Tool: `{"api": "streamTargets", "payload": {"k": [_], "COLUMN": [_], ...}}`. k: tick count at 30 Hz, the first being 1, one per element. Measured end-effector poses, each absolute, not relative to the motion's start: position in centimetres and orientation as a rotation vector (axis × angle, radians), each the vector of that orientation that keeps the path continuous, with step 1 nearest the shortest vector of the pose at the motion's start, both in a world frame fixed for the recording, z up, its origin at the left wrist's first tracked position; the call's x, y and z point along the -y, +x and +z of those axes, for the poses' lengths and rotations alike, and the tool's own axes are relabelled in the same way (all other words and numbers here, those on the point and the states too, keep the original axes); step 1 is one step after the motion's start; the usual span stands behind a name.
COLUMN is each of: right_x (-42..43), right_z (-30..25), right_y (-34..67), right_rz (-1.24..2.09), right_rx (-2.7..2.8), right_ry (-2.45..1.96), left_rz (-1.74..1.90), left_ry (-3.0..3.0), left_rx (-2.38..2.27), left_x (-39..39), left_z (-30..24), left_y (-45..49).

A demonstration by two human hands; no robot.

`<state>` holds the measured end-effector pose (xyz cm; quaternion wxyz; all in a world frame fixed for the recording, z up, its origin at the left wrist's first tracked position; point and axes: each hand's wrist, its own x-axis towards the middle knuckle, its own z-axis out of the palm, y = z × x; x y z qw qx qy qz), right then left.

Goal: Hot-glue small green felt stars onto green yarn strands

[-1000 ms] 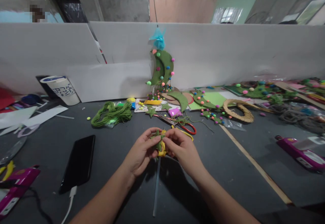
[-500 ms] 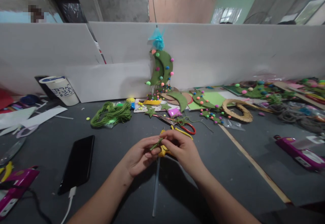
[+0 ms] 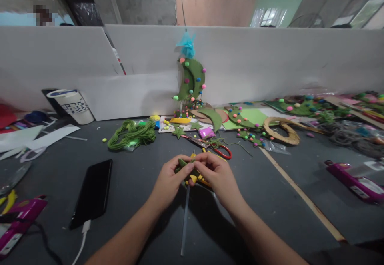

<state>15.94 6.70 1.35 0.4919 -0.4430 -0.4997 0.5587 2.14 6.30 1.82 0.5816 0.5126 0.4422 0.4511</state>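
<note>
Between my two hands is a small green felt piece [image 3: 182,163], its full shape covered by fingers. My left hand [image 3: 171,179] is closed on its left side, thumb on top. The fingertips of my right hand [image 3: 214,173] pinch the piece at its right edge. Just beneath and behind the hands lies a yellow glue gun [image 3: 194,178], partly hidden, with a clear glue stick [image 3: 185,221] sticking out toward me. Red-handled scissors [image 3: 222,151] rest beyond the right hand. Two green felt stars [image 3: 178,131] lie farther back.
A hank of green yarn [image 3: 132,135] lies left of centre, a black phone [image 3: 91,193] nearer me. Purple power strips [image 3: 355,181] sit at both sides. A decorated green felt moon [image 3: 196,79] hangs before a white board [image 3: 270,65]. A straw ring [image 3: 282,131] lies at right.
The green piece has turned and shows more of its face. My left thumb has come over onto it, and the left hand has rolled from palm-up to a pinch.
</note>
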Motion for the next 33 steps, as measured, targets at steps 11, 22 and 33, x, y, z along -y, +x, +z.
{"api": "streamTargets", "payload": {"k": [11, 22, 33], "right_x": [-6.85, -6.76, -7.13], "right_z": [1.51, 1.63, 0.70], "right_y": [16.11, 16.02, 15.88], "right_rz": [1.367, 1.348, 1.374], "right_rx": [1.220, 1.266, 1.247], "right_ry": [-1.086, -1.128, -1.084], "left_rz": [1.155, 1.114, 1.052], "left_ry": [1.066, 0.852, 0.790], "left_rx": [-1.013, -0.887, -0.856], "left_x": [-6.30, -6.28, -6.55], "left_z": [1.96, 1.56, 2.15], "left_y": [2.09, 2.28, 1.91]}}
